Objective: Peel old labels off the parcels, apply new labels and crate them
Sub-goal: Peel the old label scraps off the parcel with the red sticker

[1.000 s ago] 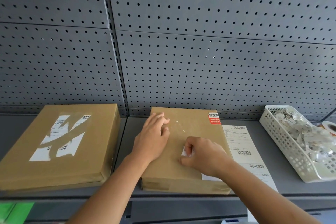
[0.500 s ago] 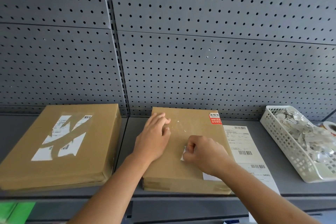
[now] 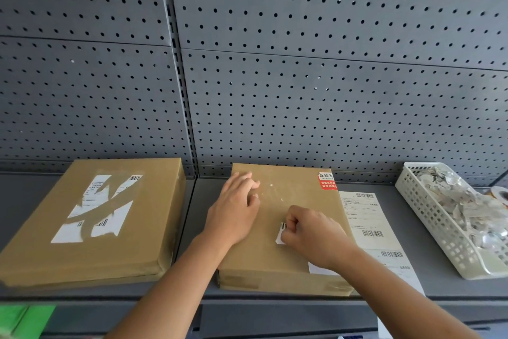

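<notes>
A flat brown parcel [image 3: 277,259] lies in the middle of the grey shelf [image 3: 445,281], with a red sticker [image 3: 326,180] at its far right corner. My left hand [image 3: 236,209] rests on the parcel's far left part, fingers loosely bent. My right hand [image 3: 313,234] has its fingers curled and pinches a white scrap of old label [image 3: 281,232] on the parcel top. Another white remnant [image 3: 320,269] shows under my right wrist. A second brown parcel [image 3: 90,231] with torn white label pieces lies to the left.
A strip of new white labels [image 3: 369,224] lies to the right of the middle parcel and hangs over the shelf edge. A white perforated basket [image 3: 428,217] full of peeled label scraps stands at far right. Grey pegboard [image 3: 302,77] backs the shelf. Something green [image 3: 24,316] shows below left.
My right hand has shifted slightly on the parcel while still pinching the label scrap, which now stands a bit more lifted. The left hand stays in place.
</notes>
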Demonstrator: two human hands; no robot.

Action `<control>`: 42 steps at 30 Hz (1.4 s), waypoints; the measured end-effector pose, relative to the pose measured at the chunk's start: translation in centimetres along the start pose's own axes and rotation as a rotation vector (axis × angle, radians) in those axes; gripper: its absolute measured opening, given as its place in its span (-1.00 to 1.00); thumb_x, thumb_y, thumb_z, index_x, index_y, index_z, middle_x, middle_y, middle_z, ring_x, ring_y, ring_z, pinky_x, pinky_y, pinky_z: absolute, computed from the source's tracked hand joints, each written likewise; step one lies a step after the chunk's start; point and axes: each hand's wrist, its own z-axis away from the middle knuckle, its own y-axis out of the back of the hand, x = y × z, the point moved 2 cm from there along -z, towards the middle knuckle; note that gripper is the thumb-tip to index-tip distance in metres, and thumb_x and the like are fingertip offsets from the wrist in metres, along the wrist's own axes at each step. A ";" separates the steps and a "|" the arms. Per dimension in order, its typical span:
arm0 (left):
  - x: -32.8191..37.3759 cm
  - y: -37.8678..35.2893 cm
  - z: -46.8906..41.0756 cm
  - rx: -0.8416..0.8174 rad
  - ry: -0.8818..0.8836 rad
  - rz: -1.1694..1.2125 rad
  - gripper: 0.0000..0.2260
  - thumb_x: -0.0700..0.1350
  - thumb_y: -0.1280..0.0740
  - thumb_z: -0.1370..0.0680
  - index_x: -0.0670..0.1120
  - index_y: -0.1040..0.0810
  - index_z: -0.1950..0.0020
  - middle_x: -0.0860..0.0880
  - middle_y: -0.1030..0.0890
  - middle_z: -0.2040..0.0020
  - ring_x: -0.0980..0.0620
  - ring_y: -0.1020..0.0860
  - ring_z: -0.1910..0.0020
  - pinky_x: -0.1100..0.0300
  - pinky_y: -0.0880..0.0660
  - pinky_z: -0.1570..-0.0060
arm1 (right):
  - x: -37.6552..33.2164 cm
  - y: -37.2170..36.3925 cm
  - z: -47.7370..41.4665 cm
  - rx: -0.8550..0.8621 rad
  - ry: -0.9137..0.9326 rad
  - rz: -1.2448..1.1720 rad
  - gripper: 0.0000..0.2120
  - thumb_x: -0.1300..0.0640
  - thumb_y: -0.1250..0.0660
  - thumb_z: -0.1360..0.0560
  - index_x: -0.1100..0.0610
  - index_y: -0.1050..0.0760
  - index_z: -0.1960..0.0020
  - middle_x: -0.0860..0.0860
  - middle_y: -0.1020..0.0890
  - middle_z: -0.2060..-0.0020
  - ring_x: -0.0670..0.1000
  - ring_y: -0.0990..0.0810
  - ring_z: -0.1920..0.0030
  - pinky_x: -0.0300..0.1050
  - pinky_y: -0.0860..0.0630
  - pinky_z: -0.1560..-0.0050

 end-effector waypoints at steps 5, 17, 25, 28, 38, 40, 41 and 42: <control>-0.1 -0.1 -0.1 0.009 -0.012 0.001 -0.68 -0.01 -0.09 -0.69 0.14 -0.41 -0.42 0.27 -0.18 -0.58 0.28 0.05 -0.58 -0.04 -0.31 -0.39 | -0.3 -0.4 0.1 0.024 0.040 0.045 -0.79 -0.10 -0.31 -0.45 -0.05 -0.32 0.23 -0.11 -0.57 0.19 0.00 -0.53 0.19 -0.12 -0.42 0.22; -0.1 0.0 -0.1 0.018 -0.015 0.020 -0.69 -0.01 -0.10 -0.68 0.13 -0.43 -0.41 0.28 -0.20 -0.57 0.30 0.04 -0.57 -0.01 -0.31 -0.37 | -0.6 -1.0 1.7 0.092 0.140 0.053 -0.90 -0.10 -0.28 -0.50 -0.10 -0.44 0.07 -0.16 -0.57 0.06 -0.10 -0.56 0.07 -0.15 -0.51 0.05; -0.2 -0.1 -0.1 0.017 -0.014 0.021 -0.70 -0.01 -0.11 -0.68 0.14 -0.43 -0.39 0.29 -0.21 -0.56 0.31 0.03 -0.56 -0.06 -0.34 -0.34 | -1.3 -1.5 1.4 0.102 0.131 0.203 -0.83 0.07 -0.08 -0.59 0.06 -0.44 -0.02 -0.04 -0.56 0.03 0.06 -0.57 0.06 -0.18 -0.21 0.38; -0.1 0.0 0.0 0.010 -0.007 0.017 -0.69 0.00 -0.10 -0.68 0.15 -0.42 -0.40 0.30 -0.20 -0.56 0.31 0.04 -0.57 -0.08 -0.33 -0.36 | -0.9 -1.1 1.3 0.107 0.108 0.142 -0.83 0.04 -0.09 -0.60 0.07 -0.42 -0.01 -0.02 -0.57 0.06 0.06 -0.52 0.14 -0.06 -0.42 0.19; 0.0 0.0 -0.1 0.002 0.008 0.018 -0.70 0.02 -0.09 -0.69 0.17 -0.41 -0.40 0.31 -0.18 -0.56 0.31 0.06 -0.57 -0.12 -0.31 -0.39 | 0.3 -0.3 1.2 0.064 0.082 -0.072 -0.83 -0.02 -0.12 -0.63 0.07 -0.35 0.03 -0.04 -0.54 0.23 0.02 -0.52 0.24 -0.05 -0.44 0.23; -0.1 0.0 -0.1 0.003 0.008 0.016 -0.69 0.02 -0.09 -0.68 0.17 -0.41 -0.41 0.31 -0.18 -0.56 0.31 0.06 -0.57 -0.11 -0.31 -0.38 | 0.2 -0.2 1.4 0.062 0.112 -0.098 -0.84 -0.04 -0.13 -0.63 0.04 -0.33 0.03 -0.06 -0.54 0.25 -0.02 -0.49 0.28 -0.05 -0.44 0.23; -0.1 -0.1 0.0 0.003 0.006 0.012 -0.69 0.02 -0.08 -0.68 0.17 -0.41 -0.41 0.31 -0.18 -0.57 0.31 0.06 -0.57 -0.10 -0.31 -0.38 | 0.2 -0.1 1.6 0.063 0.126 -0.112 -0.85 -0.05 -0.15 -0.62 0.02 -0.32 0.03 -0.07 -0.55 0.27 -0.03 -0.49 0.29 -0.03 -0.46 0.22; -0.1 0.0 0.0 0.003 0.005 0.008 -0.68 0.02 -0.08 -0.68 0.17 -0.41 -0.42 0.31 -0.17 -0.57 0.31 0.07 -0.57 -0.10 -0.31 -0.38 | 0.1 -0.1 1.8 0.064 0.133 -0.118 -0.85 -0.07 -0.17 -0.61 0.00 -0.32 0.03 -0.08 -0.55 0.26 -0.05 -0.49 0.28 -0.03 -0.47 0.21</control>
